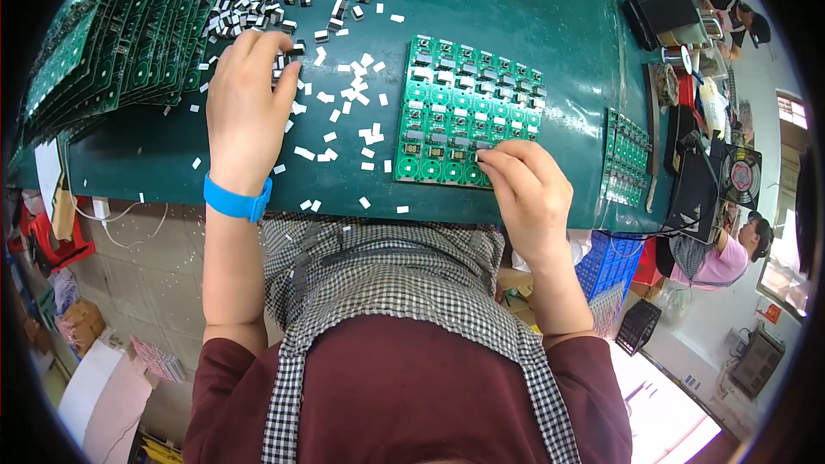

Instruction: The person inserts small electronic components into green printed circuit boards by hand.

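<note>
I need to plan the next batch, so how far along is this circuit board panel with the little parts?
Most cells of the green panel already carry a small component. In hand: the right hand presses at the panel's bottom row, while the left hand picks from the loose components. Left: a few bottom-row cells look bare, and stacked boards lie at the left of the table.

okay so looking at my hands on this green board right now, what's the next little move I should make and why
Probably press the small part under your right hand fingertips into the green circuit panel; they sit at its near edge, while your left hand is already among the loose components.
</note>
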Demonstrator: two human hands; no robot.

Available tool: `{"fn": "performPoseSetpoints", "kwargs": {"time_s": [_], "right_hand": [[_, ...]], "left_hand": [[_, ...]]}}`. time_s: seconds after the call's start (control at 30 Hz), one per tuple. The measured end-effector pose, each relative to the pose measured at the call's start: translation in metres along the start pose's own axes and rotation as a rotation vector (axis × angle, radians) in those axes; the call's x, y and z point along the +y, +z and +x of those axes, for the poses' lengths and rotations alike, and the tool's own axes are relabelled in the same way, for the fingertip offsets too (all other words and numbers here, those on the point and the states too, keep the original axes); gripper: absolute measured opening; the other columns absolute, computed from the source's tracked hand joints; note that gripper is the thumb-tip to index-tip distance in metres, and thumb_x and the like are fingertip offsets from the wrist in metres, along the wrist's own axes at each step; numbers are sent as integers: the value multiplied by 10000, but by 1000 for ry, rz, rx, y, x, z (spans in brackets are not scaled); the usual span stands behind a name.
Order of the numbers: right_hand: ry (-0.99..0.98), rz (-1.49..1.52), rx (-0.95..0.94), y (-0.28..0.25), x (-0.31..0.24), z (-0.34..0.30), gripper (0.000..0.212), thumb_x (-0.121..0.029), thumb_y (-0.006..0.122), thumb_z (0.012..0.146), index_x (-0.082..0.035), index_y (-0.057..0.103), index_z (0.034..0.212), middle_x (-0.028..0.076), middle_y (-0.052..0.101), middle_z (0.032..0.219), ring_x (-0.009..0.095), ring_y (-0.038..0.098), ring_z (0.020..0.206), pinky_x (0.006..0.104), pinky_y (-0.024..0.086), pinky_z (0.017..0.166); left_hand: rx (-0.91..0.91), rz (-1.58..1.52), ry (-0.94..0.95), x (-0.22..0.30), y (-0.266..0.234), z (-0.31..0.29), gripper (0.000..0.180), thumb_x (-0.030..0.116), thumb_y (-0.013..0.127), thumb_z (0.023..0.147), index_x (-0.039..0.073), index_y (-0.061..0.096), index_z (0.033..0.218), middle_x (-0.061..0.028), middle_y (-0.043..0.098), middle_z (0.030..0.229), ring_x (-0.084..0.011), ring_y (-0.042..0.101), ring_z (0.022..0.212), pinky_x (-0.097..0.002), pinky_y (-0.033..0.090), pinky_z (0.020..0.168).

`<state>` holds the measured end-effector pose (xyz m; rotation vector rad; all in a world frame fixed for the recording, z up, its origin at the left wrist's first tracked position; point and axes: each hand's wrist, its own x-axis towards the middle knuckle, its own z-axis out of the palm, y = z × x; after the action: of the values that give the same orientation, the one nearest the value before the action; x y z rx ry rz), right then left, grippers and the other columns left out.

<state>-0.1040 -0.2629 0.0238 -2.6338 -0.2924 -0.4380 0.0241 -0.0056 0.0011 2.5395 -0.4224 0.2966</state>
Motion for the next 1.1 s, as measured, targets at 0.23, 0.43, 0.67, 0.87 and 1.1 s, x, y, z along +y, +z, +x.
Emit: {"fn": "performPoseSetpoints", "kwargs": {"time_s": [0.23,0.43,0.67,0.87,1.1], "right_hand": [[-3,-8,-7,1,1,0,181,-1,702,710,-51,662,879,61,615,851,228,625,746,318,512,601],[-7,9,7,3,2,0,177,-6,699,714,-53,661,881,61,617,851,225,626,747,320,512,605],[-2,47,-17,1,5,1,177,-13,701,715,-56,657,881,54,615,840,223,626,731,322,510,597],[-9,31,3,2,4,3,174,-16,699,715,-61,654,877,51,610,834,218,624,717,321,506,579],[-32,-5,7,3,5,0,163,4,700,704,-59,667,851,47,618,809,204,628,699,301,507,580]], "left_hand": [[13,6,33,2,-1,-3,101,28,618,768,33,608,868,-73,595,861,-274,554,851,-384,439,729],[-8,12,109,5,-3,-10,111,23,605,761,56,616,867,-50,606,876,-247,546,884,-377,397,817],[42,-33,187,11,-4,-16,177,-7,598,765,62,636,924,-67,612,907,-258,546,938,-394,377,887],[36,-424,108,39,-6,-36,186,-60,604,759,28,640,919,-99,598,903,-267,581,855,-330,460,779],[-295,-950,-94,61,2,-68,192,-74,601,785,-5,636,961,-85,595,937,-158,596,824,-270,501,720]]}}
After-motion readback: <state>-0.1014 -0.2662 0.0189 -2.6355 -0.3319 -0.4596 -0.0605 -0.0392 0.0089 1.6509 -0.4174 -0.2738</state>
